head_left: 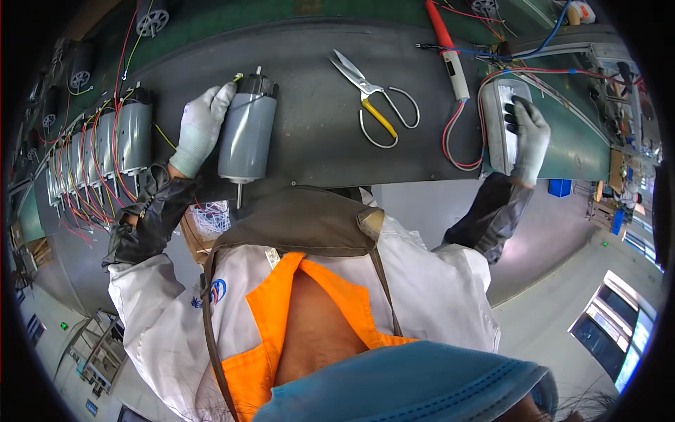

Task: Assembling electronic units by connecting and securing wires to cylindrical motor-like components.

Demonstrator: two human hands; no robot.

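A grey cylindrical motor stands on the dark workbench, its thin shaft pointing toward me. My left hand, in a pale glove, is beside the motor's dark far end. Its fingers are pinched on a yellow-green wire, and a length of yellow wire also shows on the other side of the hand. My right hand, gloved with dark fingertips, reaches into a grey tray of small white pieces. Its fingers are bent and slightly apart, and I see nothing held between them.
Scissors with a yellow-wrapped handle lie open right of the motor. A red-and-white corded hand tool rests beyond the tray. Several motors with red and yellow leads line up at left. A box of white scraps sits below the bench edge.
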